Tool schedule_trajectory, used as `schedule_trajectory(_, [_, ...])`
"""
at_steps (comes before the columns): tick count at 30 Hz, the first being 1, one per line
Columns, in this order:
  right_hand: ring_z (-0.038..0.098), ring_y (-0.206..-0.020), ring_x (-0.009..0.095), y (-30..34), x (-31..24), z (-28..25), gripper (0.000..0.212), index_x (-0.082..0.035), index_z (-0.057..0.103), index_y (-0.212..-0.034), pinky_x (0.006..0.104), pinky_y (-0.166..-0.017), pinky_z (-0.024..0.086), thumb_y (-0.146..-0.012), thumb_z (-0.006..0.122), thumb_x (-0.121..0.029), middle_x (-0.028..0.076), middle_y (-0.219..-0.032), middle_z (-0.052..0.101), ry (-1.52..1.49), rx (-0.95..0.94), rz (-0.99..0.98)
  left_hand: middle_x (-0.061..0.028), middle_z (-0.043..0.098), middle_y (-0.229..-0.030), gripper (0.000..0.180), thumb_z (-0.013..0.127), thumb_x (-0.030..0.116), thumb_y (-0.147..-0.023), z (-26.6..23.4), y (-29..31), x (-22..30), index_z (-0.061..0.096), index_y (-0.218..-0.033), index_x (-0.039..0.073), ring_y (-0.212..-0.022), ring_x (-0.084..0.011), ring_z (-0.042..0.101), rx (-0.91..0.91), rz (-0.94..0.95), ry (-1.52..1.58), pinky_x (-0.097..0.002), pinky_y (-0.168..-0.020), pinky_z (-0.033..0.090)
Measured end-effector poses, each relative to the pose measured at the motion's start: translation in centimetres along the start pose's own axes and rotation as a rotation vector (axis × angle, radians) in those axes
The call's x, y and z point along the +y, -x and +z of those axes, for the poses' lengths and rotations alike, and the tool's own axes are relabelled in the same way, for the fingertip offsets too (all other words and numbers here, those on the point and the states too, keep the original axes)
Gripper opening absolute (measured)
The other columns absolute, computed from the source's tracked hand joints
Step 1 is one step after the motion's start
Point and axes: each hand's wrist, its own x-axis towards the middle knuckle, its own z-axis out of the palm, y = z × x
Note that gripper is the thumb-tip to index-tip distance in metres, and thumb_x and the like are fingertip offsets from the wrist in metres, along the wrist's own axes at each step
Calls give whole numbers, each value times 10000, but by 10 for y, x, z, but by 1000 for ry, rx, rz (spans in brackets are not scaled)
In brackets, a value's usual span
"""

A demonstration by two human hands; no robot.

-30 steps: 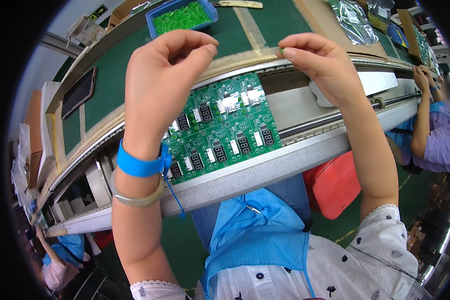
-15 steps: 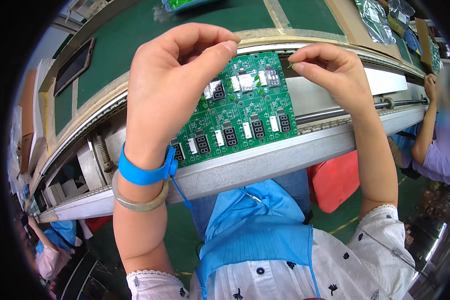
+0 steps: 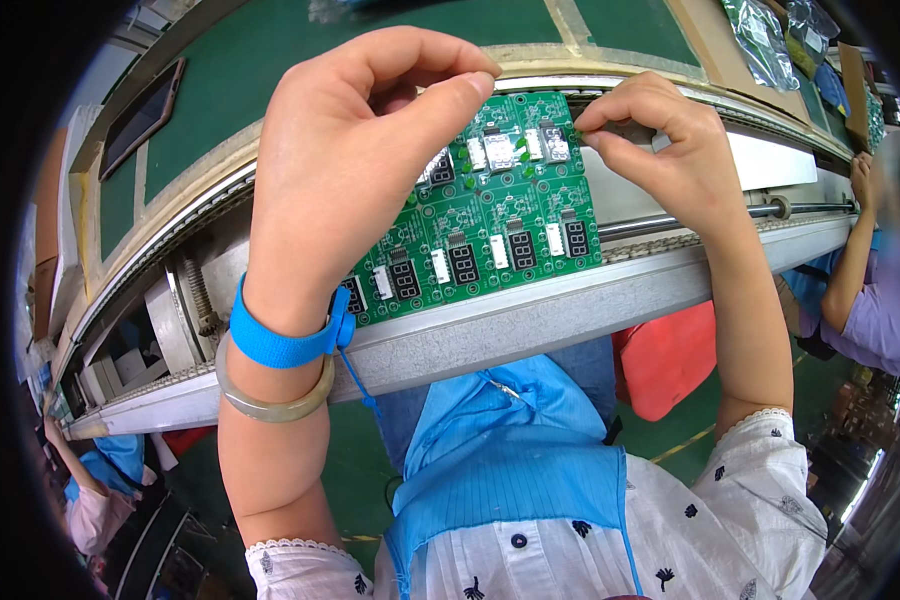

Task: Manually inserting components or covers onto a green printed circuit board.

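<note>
A green circuit board panel (image 3: 480, 225) lies across the metal rails in front of me. It carries black digit displays (image 3: 462, 263), white connectors (image 3: 440, 265) and small green LEDs (image 3: 526, 158). My left hand (image 3: 360, 140) hovers over the panel's left part, thumb and forefinger pinched near the far edge; anything between them is hidden. My right hand (image 3: 660, 145) pinches at the panel's right edge, where a tiny green LED (image 3: 578, 133) barely shows at its fingertips. A blue wrist strap (image 3: 285, 335) and a bangle are on my left wrist.
The silver front rail (image 3: 470, 335) runs between me and the panel. A phone (image 3: 145, 115) lies at the far left on the green tabletop (image 3: 270, 100). Clear plastic bags (image 3: 760, 45) sit far right. Another person's arm (image 3: 855, 245) reaches the line at right; a red stool (image 3: 667, 355) is below.
My right hand has brought the green LED from just beside the panel to its right edge. My left fingertips have shifted slightly farther and rightward. The blue tray at the top has mostly left view.
</note>
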Motion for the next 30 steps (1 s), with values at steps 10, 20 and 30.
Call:
schedule_trajectory(10, [720,-890,196,-2,1,3,251,-66,758,-1093,312,-795,595,-845,740,-33,76,-955,719,-19,20,-92,-76,764,-1012,180,716,92,-946,1,-1,-1,749,-1098,1,-939,-108,692,-58,11,84,-225,-848,524])
schedule_trajectory(20, [703,-896,178,-4,-14,-5,196,-43,771,-1058,276,-809,561,-863,765,-59,65,-932,731,7,47,-147,-65,755,-981,164,716,119,-946,3,-1,1,747,-1072,18,-955,-111,685,-241,-88,406,-255,-891,510])
schedule_trajectory(30, [668,-988,164,-11,-47,-3,177,49,722,-1100,287,-903,526,-927,717,14,93,-1069,694,-546,-64,129,-53,752,-1008,325,727,118,-964,7,-1,1,617,-1256,24,-981,-103,689,-317,-160,532,-231,-887,515])
